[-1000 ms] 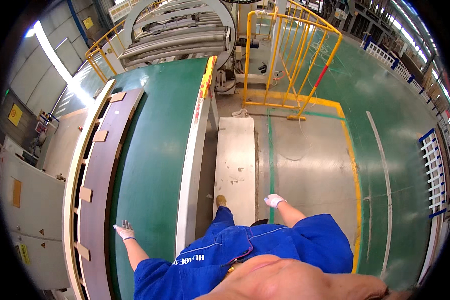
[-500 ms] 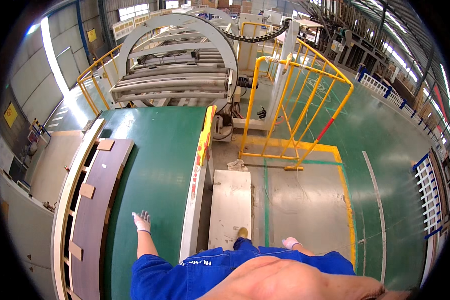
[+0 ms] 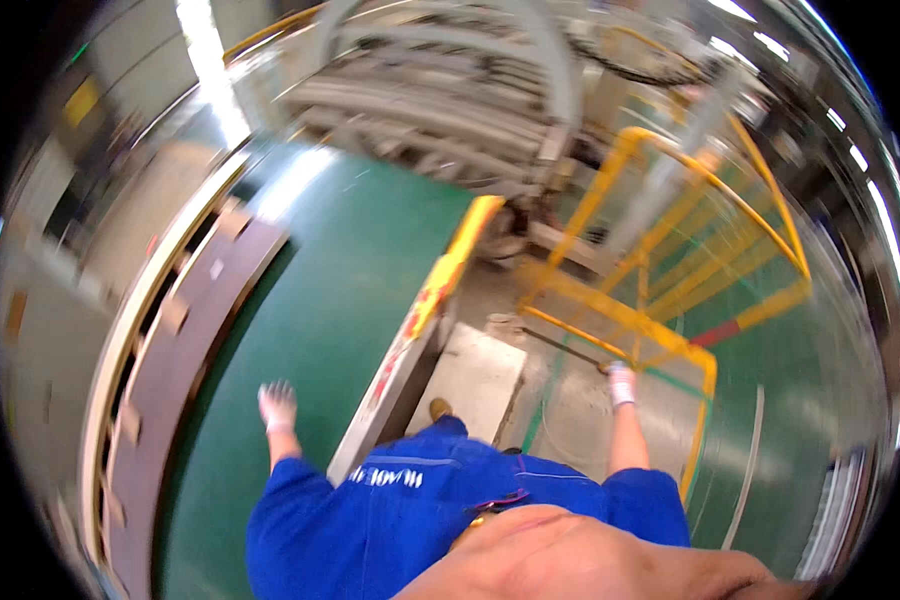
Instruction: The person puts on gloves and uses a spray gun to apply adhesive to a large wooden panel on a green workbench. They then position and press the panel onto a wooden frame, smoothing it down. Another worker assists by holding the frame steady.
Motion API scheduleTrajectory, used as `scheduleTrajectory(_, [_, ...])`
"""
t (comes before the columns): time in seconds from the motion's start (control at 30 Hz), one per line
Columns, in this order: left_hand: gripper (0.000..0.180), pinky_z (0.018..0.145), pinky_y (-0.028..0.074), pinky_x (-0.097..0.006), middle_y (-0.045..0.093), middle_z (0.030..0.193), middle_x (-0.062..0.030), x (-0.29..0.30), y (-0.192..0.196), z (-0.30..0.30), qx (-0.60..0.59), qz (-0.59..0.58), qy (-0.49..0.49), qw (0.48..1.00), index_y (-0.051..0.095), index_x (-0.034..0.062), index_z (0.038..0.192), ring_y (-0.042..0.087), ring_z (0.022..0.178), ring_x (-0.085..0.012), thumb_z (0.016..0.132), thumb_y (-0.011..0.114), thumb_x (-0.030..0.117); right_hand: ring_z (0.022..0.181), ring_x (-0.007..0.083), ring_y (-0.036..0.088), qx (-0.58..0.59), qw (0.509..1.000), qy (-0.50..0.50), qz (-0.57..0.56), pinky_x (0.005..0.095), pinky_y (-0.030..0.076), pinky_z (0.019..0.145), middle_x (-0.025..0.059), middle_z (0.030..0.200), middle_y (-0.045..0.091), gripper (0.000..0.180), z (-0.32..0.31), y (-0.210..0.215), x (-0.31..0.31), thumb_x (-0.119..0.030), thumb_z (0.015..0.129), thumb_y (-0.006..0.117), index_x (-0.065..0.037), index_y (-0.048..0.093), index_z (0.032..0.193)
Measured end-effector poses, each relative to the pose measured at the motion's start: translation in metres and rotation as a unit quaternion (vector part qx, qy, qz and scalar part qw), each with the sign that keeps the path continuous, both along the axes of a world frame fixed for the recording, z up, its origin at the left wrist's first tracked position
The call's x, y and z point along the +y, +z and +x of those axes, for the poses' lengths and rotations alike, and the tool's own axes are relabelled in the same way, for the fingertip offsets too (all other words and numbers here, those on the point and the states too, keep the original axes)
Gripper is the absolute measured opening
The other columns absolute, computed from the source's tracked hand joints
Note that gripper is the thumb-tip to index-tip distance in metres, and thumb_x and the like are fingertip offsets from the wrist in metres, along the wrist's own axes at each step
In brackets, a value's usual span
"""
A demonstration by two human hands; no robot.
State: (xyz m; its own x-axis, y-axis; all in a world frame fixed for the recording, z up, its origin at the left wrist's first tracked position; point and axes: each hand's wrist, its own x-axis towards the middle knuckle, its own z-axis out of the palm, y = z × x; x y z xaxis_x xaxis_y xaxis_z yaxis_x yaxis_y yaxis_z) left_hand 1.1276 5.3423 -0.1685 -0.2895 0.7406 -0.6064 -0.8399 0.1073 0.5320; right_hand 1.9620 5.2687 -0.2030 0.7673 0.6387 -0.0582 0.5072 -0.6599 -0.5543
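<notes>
Over the green conveyor belt (image 3: 320, 270), my left hand (image 3: 278, 405) is empty, its gloved fingers stretched and a little apart. To its left lies a long dark brown board (image 3: 185, 370) with small light wooden blocks (image 3: 173, 313) along it. My right hand (image 3: 621, 384), also in a light glove, is held out on the other side. It appears just below the foot of the yellow guard rail (image 3: 562, 325); whether they touch I cannot tell. Motion smears its fingers, and I see nothing clearly held in it.
A grey roller machine with a round frame (image 3: 560, 80) stands past the belt's far end. The belt's right edge (image 3: 370, 400) has a yellow and red worn end. Beside it a pale step (image 3: 475, 370) lies at my feet. Yellow floor lines (image 3: 705, 400) run on the right.
My view has swung, tilting the belt and rail and blurring the picture. My right hand has risen from beside my body and reached forward. My left hand stays over the belt.
</notes>
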Motion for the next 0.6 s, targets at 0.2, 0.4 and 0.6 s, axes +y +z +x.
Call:
scheduleTrajectory(0.2, [0.048, 0.080, 0.045, -0.032, 0.051, 0.121, -0.0072, 0.027, 0.026, 0.043, 0.008, 0.001, 0.090, 0.996, 0.047, 0.0077, 0.118, 0.053, 0.099, -0.0208, 0.089, 0.038, 0.045, 0.100, 0.0321, 0.054, 0.419, 0.865, 0.008, 0.275, 0.0426, 0.043, 0.085, 0.0182, 0.118, 0.050, 0.042, 0.115, 0.158, 0.155, -0.029, 0.087, 0.043, 0.000, 0.046, 0.117])
scheduleTrajectory(0.4, [0.044, 0.063, 0.049, -0.030, 0.059, 0.101, -0.0045, 0.041, 0.026, 0.081, 0.004, -0.028, 0.131, 0.991, 0.052, 0.0105, 0.111, 0.059, 0.081, -0.0182, 0.088, 0.042, 0.046, 0.077, 0.0241, 0.057, 0.038, 0.957, -0.036, 0.286, 0.0368, 0.046, 0.067, 0.0114, 0.094, 0.061, 0.055, 0.275, 0.288, 0.291, -0.051, 0.086, 0.045, -0.003, 0.056, 0.111])
scheduleTrajectory(0.6, [0.038, 0.061, 0.048, -0.031, 0.061, 0.088, -0.0056, 0.014, 0.031, 0.118, -0.012, -0.025, 0.244, 0.969, 0.056, 0.0103, 0.099, 0.059, 0.077, -0.0189, 0.088, 0.044, 0.045, 0.074, 0.0232, 0.057, -0.224, 0.944, 0.004, 0.242, 0.0352, 0.046, 0.067, 0.0120, 0.091, 0.063, 0.045, 0.152, 0.365, 0.375, -0.036, 0.086, 0.049, 0.004, 0.059, 0.103])
